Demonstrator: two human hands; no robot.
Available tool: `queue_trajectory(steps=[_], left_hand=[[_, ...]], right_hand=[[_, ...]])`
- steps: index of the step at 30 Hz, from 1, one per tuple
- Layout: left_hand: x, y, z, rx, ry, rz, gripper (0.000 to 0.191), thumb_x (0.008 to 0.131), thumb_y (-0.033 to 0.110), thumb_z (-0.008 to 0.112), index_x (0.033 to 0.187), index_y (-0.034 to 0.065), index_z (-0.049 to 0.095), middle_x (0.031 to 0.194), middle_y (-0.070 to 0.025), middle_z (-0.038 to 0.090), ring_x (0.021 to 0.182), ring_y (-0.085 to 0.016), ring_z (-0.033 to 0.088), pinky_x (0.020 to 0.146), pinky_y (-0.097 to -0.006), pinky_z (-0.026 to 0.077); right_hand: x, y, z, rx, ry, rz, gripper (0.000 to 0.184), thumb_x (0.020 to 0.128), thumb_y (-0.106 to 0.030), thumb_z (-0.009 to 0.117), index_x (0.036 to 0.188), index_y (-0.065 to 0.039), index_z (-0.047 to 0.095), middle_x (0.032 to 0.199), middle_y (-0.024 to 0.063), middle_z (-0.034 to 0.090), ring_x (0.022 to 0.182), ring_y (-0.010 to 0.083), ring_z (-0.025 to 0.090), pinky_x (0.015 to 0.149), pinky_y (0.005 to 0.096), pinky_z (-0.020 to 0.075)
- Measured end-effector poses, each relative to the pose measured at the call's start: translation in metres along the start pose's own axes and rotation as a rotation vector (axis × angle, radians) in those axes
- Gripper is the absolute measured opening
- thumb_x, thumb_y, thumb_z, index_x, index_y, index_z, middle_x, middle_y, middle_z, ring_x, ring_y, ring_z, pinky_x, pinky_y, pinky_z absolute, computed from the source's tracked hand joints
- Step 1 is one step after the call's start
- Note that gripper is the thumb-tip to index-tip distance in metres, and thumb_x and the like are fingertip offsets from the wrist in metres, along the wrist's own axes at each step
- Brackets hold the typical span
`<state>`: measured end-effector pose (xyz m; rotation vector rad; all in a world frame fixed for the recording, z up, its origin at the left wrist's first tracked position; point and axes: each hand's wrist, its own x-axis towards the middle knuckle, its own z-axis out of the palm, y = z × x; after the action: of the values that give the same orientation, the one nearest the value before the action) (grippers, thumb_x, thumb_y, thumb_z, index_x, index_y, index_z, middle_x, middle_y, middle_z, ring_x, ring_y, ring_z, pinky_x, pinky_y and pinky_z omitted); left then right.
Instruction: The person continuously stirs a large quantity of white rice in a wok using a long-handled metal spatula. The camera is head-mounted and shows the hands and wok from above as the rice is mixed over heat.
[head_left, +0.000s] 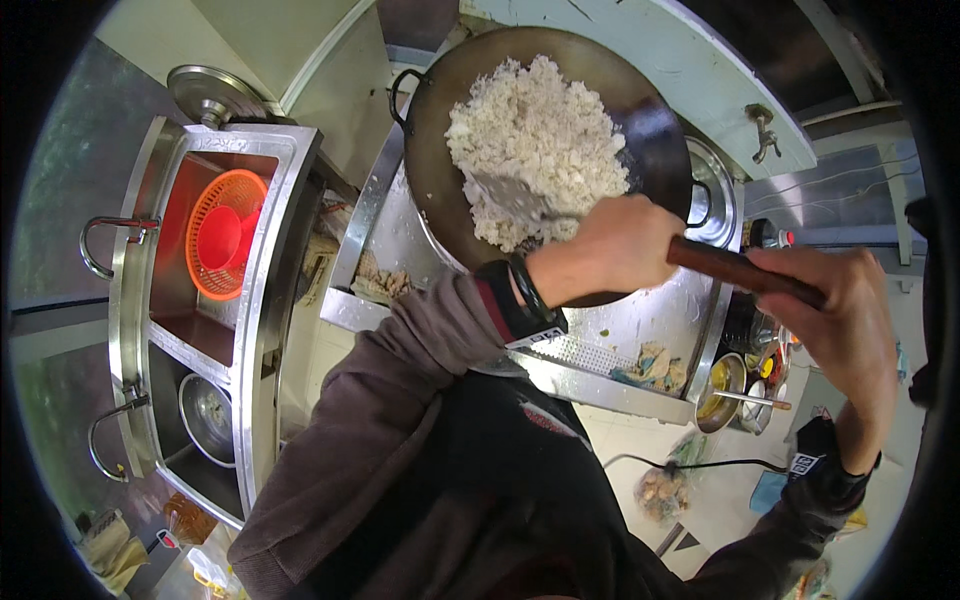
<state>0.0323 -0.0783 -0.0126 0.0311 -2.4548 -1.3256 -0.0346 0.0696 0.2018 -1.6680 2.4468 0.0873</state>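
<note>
A large dark wok (442, 172) holds a heap of white cooked rice (547, 120). The metal blade of a wok spatula (510, 196) lies against the near side of the heap, with grains stuck to it. My left hand (615, 244) grips the spatula's shaft low, just above the rice, where the wooden handle (739, 271) begins. Near the handle's far end, my right hand (832, 307) is closed around the wood, thumb side towards the wok. Part of the shaft is hidden behind my left hand.
Under the wok stands a steel stove top (637, 337) with crumpled cloths (660, 367) near its front edge. To the right are a bowl of yellow liquid (721, 382) and bottles (761, 234). A double steel sink (247, 330) holding an orange basket (199, 262) stands left.
</note>
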Motion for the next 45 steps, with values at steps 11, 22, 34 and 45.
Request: queue_trajectory(steps=[11,22,34,45], left_hand=[[0.051,-0.033,0.060,0.034,0.293,0.271,0.015,0.073,0.026,0.072,0.074,0.0128,0.066,0.069,-0.0147,0.065,0.068,-0.039,0.065,0.059,-0.0485,0.051],[0.085,-0.031,0.093,-0.191,0.415,0.401,0.019,0.070,0.026,0.073,0.071,0.0115,0.061,0.067,-0.0133,0.062,0.070,-0.039,0.064,0.060,-0.0498,0.048],[0.030,-0.023,0.068,-0.011,0.213,0.179,0.014,0.073,0.022,0.072,0.073,0.0124,0.061,0.067,-0.0121,0.064,0.067,-0.038,0.064,0.058,-0.0489,0.048],[-0.004,0.080,0.113,-0.490,0.052,0.189,0.013,0.077,0.021,0.070,0.077,0.0105,0.062,0.068,-0.0183,0.060,0.068,-0.039,0.064,0.059,-0.0479,0.046]], right_hand=[[-0.011,0.014,0.008,-0.228,0.152,0.001,0.039,0.072,-0.004,0.077,0.110,-0.011,0.073,0.075,0.0099,0.072,0.065,0.0269,0.070,0.063,0.0377,0.0556],[-0.008,0.021,0.022,-0.615,0.080,-0.024,0.025,0.081,-0.015,0.070,0.105,-0.011,0.072,0.065,0.0081,0.064,0.054,0.0234,0.066,0.048,0.0345,0.0503],[-0.017,0.002,0.094,-0.524,0.040,-0.194,0.027,0.084,-0.013,0.061,0.109,-0.003,0.068,0.064,0.0053,0.065,0.056,0.0206,0.067,0.048,0.0350,0.0503],[-0.075,-0.039,-0.038,-0.628,-0.188,0.038,0.033,0.077,-0.010,0.072,0.108,-0.020,0.075,0.063,0.0056,0.057,0.056,0.0213,0.059,0.050,0.0362,0.0446]])
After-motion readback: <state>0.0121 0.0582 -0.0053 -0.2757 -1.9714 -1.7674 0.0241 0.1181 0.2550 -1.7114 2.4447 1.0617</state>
